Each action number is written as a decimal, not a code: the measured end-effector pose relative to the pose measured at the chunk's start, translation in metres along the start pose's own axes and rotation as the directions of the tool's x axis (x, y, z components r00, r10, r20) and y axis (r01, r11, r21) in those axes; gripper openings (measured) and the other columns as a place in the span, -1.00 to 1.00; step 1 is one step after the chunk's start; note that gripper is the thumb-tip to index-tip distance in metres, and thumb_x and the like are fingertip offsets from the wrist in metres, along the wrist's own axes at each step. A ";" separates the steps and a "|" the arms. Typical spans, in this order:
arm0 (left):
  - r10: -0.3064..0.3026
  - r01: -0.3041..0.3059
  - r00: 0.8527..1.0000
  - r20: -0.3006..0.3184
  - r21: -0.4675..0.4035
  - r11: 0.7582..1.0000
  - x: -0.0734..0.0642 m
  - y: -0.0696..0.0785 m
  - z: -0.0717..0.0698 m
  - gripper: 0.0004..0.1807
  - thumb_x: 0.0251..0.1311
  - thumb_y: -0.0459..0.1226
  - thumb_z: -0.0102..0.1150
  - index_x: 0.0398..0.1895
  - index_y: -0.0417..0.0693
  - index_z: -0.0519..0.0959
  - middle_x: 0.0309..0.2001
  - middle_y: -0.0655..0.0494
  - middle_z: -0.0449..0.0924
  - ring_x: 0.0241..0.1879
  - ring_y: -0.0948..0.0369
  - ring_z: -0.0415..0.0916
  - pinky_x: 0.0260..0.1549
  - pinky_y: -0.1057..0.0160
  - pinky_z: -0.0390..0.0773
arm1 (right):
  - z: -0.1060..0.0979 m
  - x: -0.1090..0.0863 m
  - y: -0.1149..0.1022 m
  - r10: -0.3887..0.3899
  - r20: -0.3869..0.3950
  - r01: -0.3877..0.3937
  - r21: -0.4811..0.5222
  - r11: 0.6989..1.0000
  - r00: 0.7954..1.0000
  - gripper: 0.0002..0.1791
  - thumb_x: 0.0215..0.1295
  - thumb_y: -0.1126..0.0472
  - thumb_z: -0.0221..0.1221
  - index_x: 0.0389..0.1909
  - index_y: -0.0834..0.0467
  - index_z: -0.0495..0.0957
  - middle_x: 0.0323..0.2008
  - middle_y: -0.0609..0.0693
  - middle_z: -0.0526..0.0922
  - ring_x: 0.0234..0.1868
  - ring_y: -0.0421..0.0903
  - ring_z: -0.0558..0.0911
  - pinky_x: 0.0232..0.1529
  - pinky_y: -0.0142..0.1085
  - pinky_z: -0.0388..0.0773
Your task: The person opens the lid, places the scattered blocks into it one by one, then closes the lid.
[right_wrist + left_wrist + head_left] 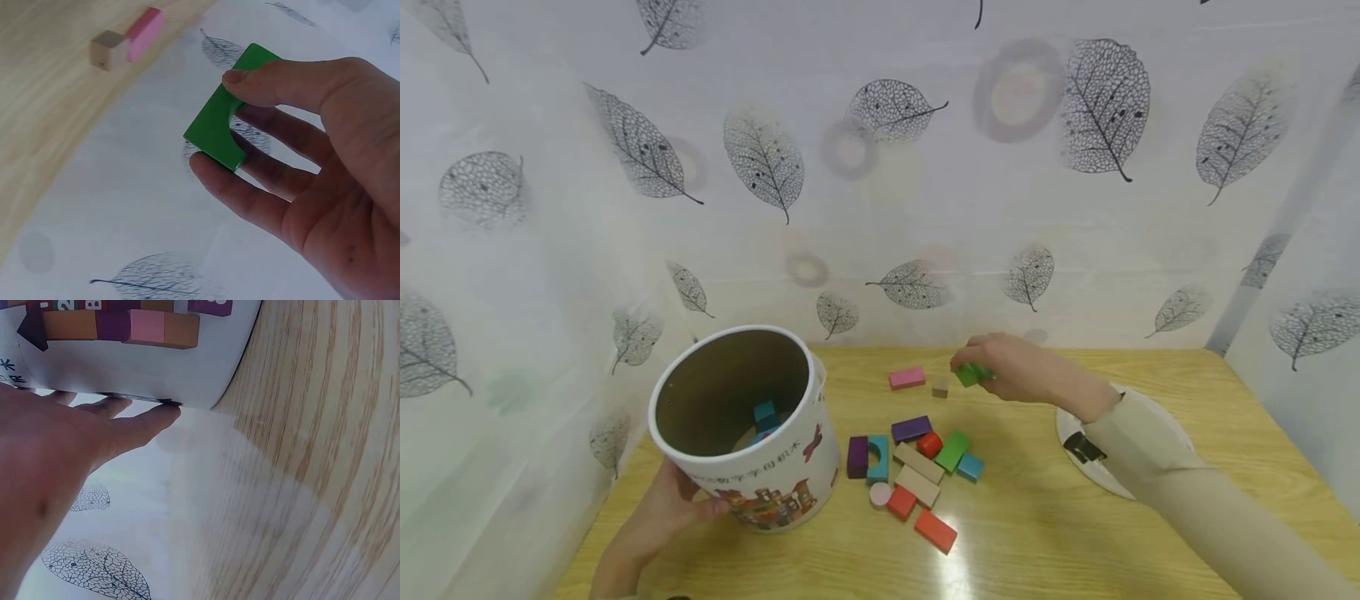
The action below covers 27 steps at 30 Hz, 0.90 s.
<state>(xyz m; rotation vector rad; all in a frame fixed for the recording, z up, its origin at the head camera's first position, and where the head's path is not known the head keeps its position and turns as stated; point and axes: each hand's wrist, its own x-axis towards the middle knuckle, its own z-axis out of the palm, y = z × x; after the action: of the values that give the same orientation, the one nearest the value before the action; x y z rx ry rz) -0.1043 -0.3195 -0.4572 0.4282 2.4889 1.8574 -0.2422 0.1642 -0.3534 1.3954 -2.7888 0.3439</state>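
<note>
A white bucket (816, 417) with printed lettering and toy-block pictures stands at the left, its mouth toward the head camera. Blue blocks (764, 412) lie inside it. My left hand (658, 512) rests against the bucket's lower left side, its extended fingers (147, 425) touching the wall in the left wrist view. Above the table near the back, my right hand (1022, 367) pinches a green arch block (212, 119) between thumb and fingers. The block's curved cutout faces the palm in the right wrist view.
Several coloured blocks lie mid-table, among them a purple block (912, 428), a blue arch block (877, 469) and a red block (936, 531). Farther back are a pink block (907, 378) and a small wooden cube (940, 387). A white round lid (1150, 408) lies under the right forearm.
</note>
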 end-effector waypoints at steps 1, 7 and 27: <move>-0.001 0.001 1.000 -0.001 0.000 1.000 0.000 0.000 0.000 0.18 -0.02 -0.56 0.41 0.61 -0.08 -0.11 0.42 -0.05 0.31 0.29 0.45 0.43 0.18 0.51 0.45 | -0.004 0.003 -0.002 -0.011 -0.007 0.011 0.000 1.000 1.000 -0.57 0.06 0.54 0.34 -0.03 0.18 0.69 -0.16 0.06 0.74 -0.11 0.02 0.72 -0.05 -0.13 0.73; -0.014 0.014 1.000 -0.006 0.013 1.000 0.001 0.000 -0.001 0.17 -0.02 -0.56 0.41 0.61 -0.09 -0.09 0.40 -0.01 0.32 0.28 0.48 0.42 0.16 0.51 0.46 | -0.025 0.025 -0.017 -0.057 -0.014 0.058 0.028 0.998 0.998 -0.58 0.10 0.54 0.30 0.00 0.19 0.69 -0.11 0.08 0.74 -0.07 0.02 0.72 0.01 -0.12 0.72; 0.001 -0.001 1.000 -0.002 -0.068 0.998 -0.006 0.003 -0.001 0.11 0.14 -0.34 0.46 0.62 -0.02 -0.08 0.42 -0.02 0.34 0.29 0.39 0.45 0.20 0.49 0.44 | -0.066 0.113 -0.100 -0.169 0.042 0.168 0.029 0.985 0.985 -0.64 0.30 0.41 0.27 0.07 0.05 0.67 -0.06 -0.03 0.70 -0.06 -0.09 0.64 0.07 -0.27 0.65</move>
<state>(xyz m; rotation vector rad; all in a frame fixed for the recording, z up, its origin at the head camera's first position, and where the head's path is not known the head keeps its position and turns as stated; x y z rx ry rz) -0.0980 -0.3207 -0.4551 0.4259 2.4185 1.9373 -0.2371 0.0301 -0.2585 1.6506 -2.6832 0.3491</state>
